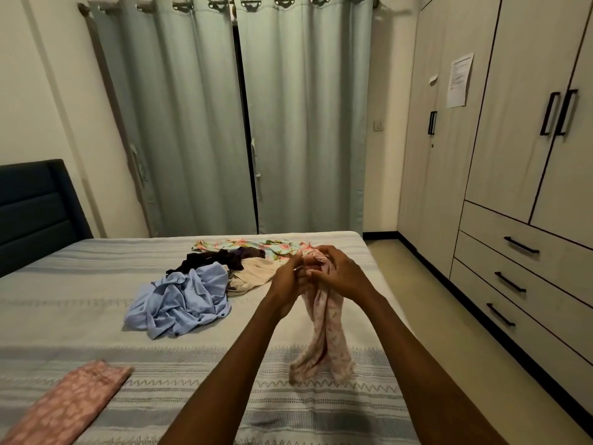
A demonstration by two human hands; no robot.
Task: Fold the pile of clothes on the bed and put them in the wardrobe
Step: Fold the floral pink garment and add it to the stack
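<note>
A pale pink patterned garment point(325, 342) hangs above the bed point(80, 300), held at its top by both hands. My left hand point(288, 281) and my right hand point(341, 273) grip its upper edge close together. Behind them on the bed lies the pile: a crumpled light blue shirt point(183, 300), a dark purple piece point(218, 260), a cream piece point(253, 273) and a floral garment point(256, 244). A folded pink patterned cloth point(70, 403) lies at the bed's near left. The wardrobe point(519, 149) stands at the right, its doors closed.
Closed grey-green curtains point(224, 123) hang behind the bed. A dark headboard point(35, 207) is at the left. A strip of floor point(417, 284) runs between bed and wardrobe. Three drawers point(519, 248) sit under the wardrobe doors. A paper sheet point(460, 80) is taped on one door.
</note>
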